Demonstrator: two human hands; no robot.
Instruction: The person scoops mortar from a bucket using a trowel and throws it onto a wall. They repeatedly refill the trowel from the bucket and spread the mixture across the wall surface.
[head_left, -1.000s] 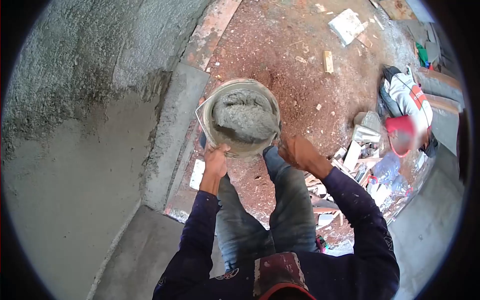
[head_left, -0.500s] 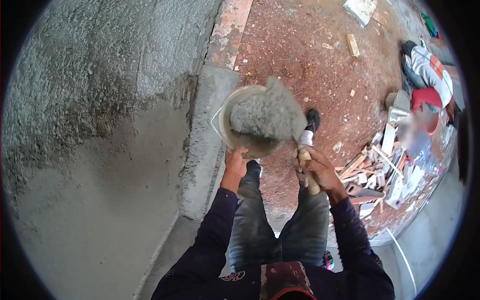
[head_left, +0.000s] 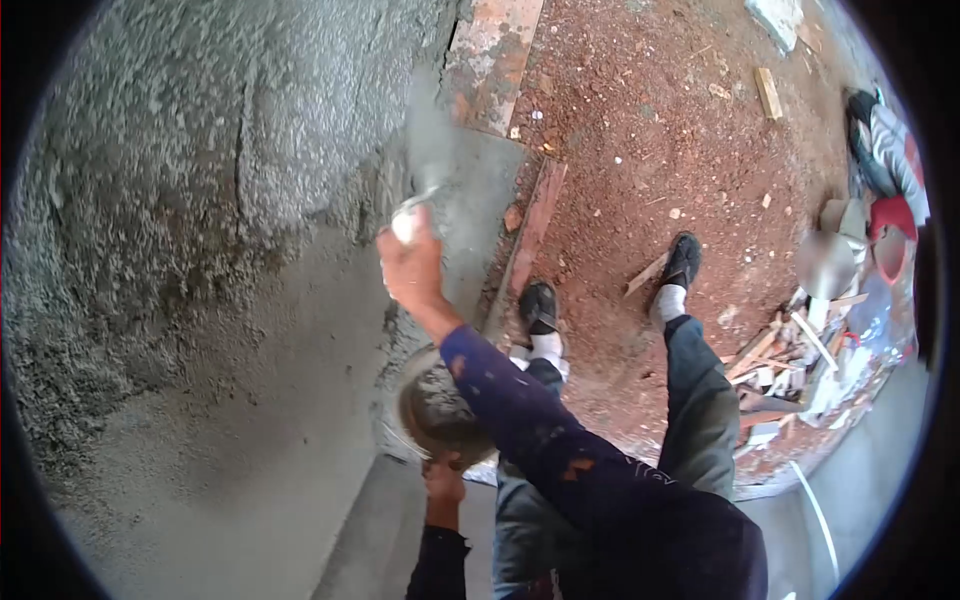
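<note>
My right hand (head_left: pixel 408 265) is stretched out to the left across my body and grips the handle of a trowel (head_left: pixel 422 150), whose grey blade lies against the rough cement wall (head_left: pixel 180 200). Low in the view my left hand (head_left: pixel 443 488) holds the near rim of a round pan of wet grey mortar (head_left: pixel 438 412), partly hidden under my right sleeve. My two feet in dark shoes stand on the red dirt floor (head_left: pixel 640 130).
A reddish plank (head_left: pixel 495 60) lies along the foot of the wall. A heap of wood scraps and debris (head_left: pixel 800 360) sits at the right, with another person (head_left: pixel 885 190) crouched beyond it. A smoother plastered strip (head_left: pixel 250 450) covers the wall's lower part.
My right hand lifted the loaded trowel out of the pan and swung it left onto the wall. The pan in my left hand dropped lower and nearer. My view turned toward the wall.
</note>
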